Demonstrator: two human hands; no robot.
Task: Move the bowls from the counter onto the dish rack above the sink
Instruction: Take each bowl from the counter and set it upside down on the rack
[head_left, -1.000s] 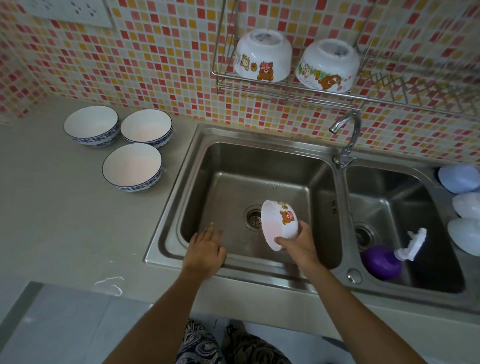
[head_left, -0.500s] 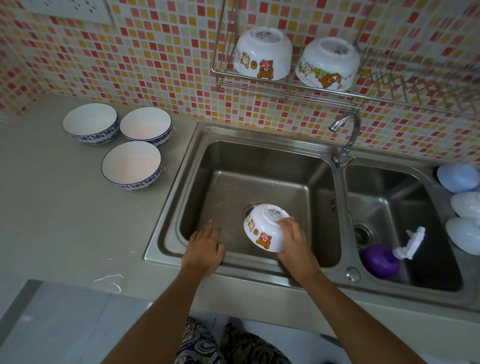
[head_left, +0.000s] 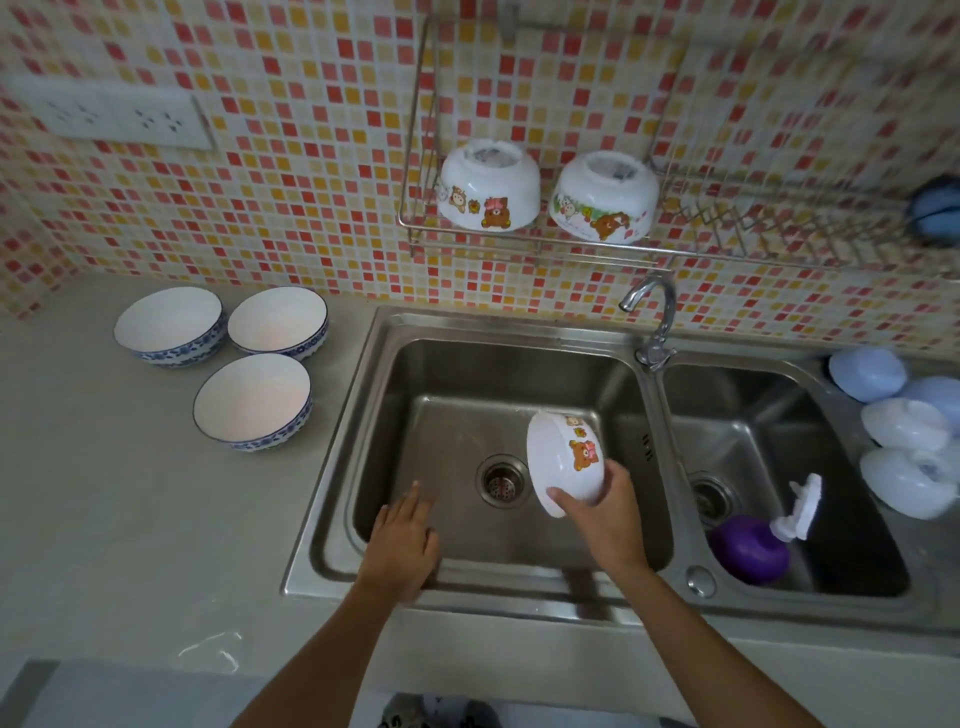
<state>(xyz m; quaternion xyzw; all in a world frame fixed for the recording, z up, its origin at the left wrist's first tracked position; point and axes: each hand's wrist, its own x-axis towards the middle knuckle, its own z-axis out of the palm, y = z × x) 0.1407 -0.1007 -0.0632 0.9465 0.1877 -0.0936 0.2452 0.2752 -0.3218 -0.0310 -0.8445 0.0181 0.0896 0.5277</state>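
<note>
White bear-print bowl (head_left: 566, 462), tipped on edge, is over the left sink basin (head_left: 452, 395). Right hand (head_left: 602, 514) pinches its lower rim. Left hand (head_left: 402, 540), fingers spread, rests on the basin's front edge.

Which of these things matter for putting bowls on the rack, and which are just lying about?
Part of the job:
right hand gripping the bear bowl
three blue-rimmed bowls
dish rack

Lying about:
purple bottle
faucet
wall socket
</note>
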